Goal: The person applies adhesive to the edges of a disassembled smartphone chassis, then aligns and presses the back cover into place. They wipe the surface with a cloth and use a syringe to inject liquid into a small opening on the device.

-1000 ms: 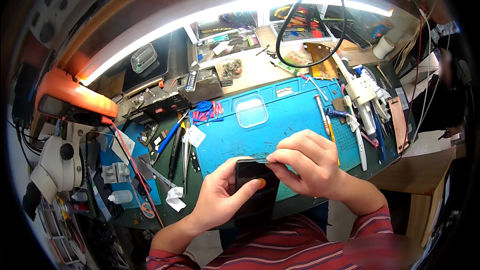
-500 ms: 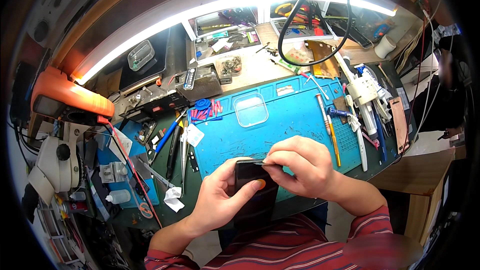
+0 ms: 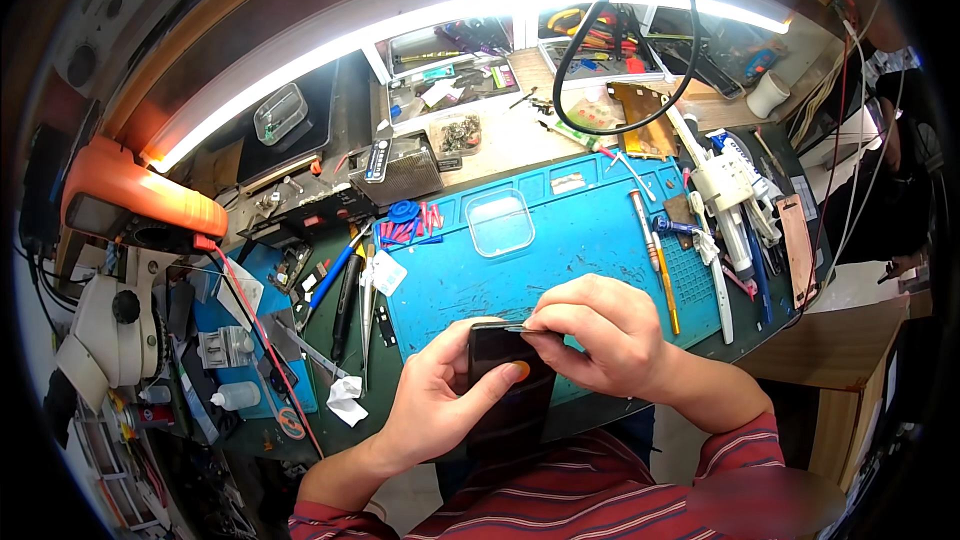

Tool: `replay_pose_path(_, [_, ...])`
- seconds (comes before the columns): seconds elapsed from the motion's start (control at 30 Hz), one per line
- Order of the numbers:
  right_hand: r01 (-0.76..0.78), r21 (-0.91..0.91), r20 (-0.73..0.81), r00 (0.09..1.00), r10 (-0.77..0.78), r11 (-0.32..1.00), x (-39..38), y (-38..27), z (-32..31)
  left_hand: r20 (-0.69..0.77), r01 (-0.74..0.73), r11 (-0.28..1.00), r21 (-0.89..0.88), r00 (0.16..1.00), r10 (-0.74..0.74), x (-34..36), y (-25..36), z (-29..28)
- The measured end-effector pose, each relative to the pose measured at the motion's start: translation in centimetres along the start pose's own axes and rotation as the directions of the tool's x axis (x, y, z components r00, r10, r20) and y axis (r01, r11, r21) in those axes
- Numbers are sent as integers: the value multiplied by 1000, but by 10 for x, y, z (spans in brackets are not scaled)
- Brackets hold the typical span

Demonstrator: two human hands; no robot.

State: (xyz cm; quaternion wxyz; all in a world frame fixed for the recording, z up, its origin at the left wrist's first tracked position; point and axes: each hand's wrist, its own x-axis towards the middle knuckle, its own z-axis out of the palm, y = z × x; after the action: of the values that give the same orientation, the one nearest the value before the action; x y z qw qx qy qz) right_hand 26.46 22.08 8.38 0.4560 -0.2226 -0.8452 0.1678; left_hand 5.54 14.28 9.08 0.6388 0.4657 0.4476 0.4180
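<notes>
A black smartphone (image 3: 510, 390) is tilted up in front of my body, near the mat's front edge. My left hand (image 3: 440, 390) is closed round its left side, with the thumb lying across the dark front beside a small orange spot. At the phone's top right corner my right hand (image 3: 605, 335) is pinched, fingertips against the edge. Something thin and greyish shows between those fingertips and the edge; its kind is too small to make out. Beneath and beyond the hands is a blue repair mat (image 3: 590, 230), bearing a shallow clear plastic box (image 3: 500, 223).
Left of the mat lie a black-handled tool (image 3: 347, 306), tweezers (image 3: 367, 325) and crumpled white tissue (image 3: 346, 400). Red and blue small parts (image 3: 410, 220) sit at its upper left. Screwdrivers (image 3: 657, 260) rest on its right side. A black cable loop (image 3: 560, 70) hangs above the back.
Both hands stay at the phone with nearly the same grip. My right fingertips have shifted very slightly left along the phone's top edge.
</notes>
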Motion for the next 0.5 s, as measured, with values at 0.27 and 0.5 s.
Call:
replay_pose_path(0.27, [1, -4, 8, 1000, -1, 1000, 0, 0, 0, 0, -4, 1000, -5, 1000, 4, 0, -1, 0])
replay_pose_path(0.5, [4, -10, 8, 1000, -4, 1000, -1, 0, 0, -1, -2, 1000, 9, 1000, 2, 0, 0, 0])
